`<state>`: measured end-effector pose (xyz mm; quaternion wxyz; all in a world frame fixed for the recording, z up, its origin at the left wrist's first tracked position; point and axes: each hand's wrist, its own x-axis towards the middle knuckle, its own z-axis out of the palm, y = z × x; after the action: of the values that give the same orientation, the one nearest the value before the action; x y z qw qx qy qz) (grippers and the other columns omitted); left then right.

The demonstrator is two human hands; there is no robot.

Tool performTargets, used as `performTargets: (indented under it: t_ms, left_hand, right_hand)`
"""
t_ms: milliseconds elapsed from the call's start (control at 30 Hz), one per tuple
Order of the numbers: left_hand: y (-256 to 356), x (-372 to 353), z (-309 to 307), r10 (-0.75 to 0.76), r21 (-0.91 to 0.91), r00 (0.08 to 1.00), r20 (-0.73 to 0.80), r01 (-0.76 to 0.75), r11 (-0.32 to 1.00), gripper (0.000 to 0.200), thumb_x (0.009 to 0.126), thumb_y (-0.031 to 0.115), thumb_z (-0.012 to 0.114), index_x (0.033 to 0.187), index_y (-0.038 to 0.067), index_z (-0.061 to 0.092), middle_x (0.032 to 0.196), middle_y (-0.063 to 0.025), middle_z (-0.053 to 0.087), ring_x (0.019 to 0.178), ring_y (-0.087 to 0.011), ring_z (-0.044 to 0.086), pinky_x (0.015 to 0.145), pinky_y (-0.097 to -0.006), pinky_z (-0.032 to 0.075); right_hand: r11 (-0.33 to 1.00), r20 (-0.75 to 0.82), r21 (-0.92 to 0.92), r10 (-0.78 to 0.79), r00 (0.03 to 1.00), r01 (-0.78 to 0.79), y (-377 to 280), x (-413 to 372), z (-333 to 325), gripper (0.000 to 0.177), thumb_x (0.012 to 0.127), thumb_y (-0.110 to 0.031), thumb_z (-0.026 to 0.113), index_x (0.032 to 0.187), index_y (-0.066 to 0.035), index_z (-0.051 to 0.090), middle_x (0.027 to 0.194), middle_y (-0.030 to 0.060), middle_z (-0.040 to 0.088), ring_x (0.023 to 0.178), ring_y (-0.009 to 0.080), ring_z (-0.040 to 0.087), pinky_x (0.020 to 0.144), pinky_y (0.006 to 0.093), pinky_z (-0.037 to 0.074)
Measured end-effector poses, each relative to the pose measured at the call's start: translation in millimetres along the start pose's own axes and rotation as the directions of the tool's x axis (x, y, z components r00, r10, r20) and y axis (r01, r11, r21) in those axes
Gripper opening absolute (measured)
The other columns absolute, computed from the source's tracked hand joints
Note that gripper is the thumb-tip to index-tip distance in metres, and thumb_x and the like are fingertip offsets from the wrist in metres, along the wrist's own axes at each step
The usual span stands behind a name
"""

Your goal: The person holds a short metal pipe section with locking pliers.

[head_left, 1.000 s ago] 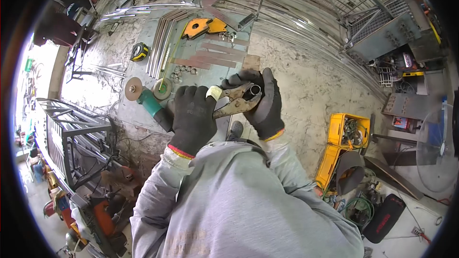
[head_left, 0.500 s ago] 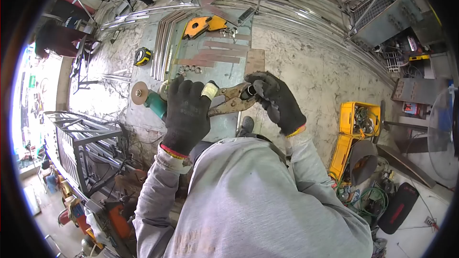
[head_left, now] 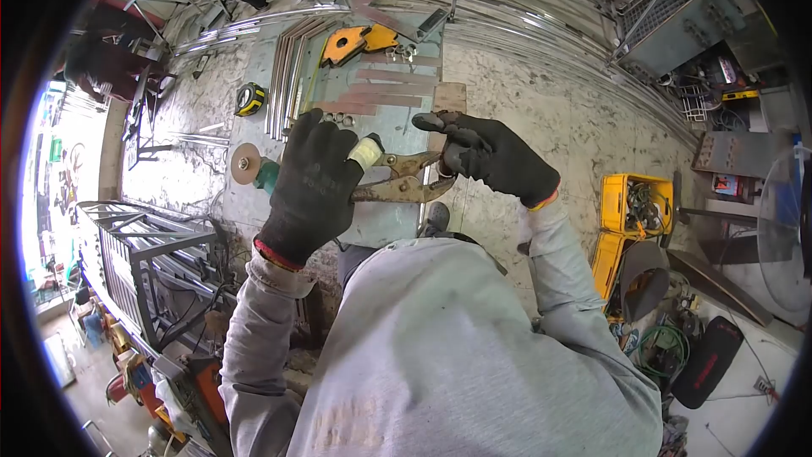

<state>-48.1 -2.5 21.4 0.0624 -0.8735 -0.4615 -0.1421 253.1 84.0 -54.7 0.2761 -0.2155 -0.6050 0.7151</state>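
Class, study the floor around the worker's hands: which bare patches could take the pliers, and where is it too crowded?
Freest: the concrete floor between the steel sheet and the yellow crate. A smaller bare patch lies left of the angle grinder, below the tape measure. Crowded: the sheet's far end, with flat strips, orange magnets and washers.

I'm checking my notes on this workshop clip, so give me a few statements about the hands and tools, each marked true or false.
1. The left hand grips the handles of the rusty pliers. True.
2. Both hands are bare. False: both wear black gloves.
3. The right hand hangs down at the person's side. False: it is raised, with its fingers at the nose of the pliers.
4. A green angle grinder lies on the work surface beyond the left hand. True.
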Motion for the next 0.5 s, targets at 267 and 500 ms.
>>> performTargets:
  t_ms: [267, 500]
  left_hand:
    - [-2, 6, -9, 0.035, -0.056, 0.999, 0.017, -0.034, 0.998, 0.041, 0.075, 0.006, 0.074, 0.116, 0.007, 0.075, 0.112, -0.0119, 0.065, 0.115, -0.0365, 0.062, 0.122, -0.0615, 0.042]
    - [1, 12, -17, 0.100, -0.061, 0.994, 0.039, -0.097, 0.993, 0.044, 0.072, 0.005, 0.074, 0.116, 0.006, 0.075, 0.107, -0.0120, 0.064, 0.111, -0.0367, 0.062, 0.121, -0.0606, 0.044]
  right_hand:
    - [0.988, 0.067, 0.151, -0.039, 0.997, 0.029, -16, 8, 4, 0.070, 0.104, -0.001, 0.066, 0.170, -0.006, 0.045, 0.135, 0.0085, 0.074, 0.085, 0.0106, 0.058, 0.079, 0.0303, 0.054]
    - [0.964, 0.348, -0.237, 0.198, 0.916, -0.119, -61, 23, -6, 0.082, 0.089, 0.012, 0.065, 0.168, -0.005, 0.050, 0.100, -0.0035, 0.069, 0.079, 0.0055, 0.052, 0.074, 0.0255, 0.050]
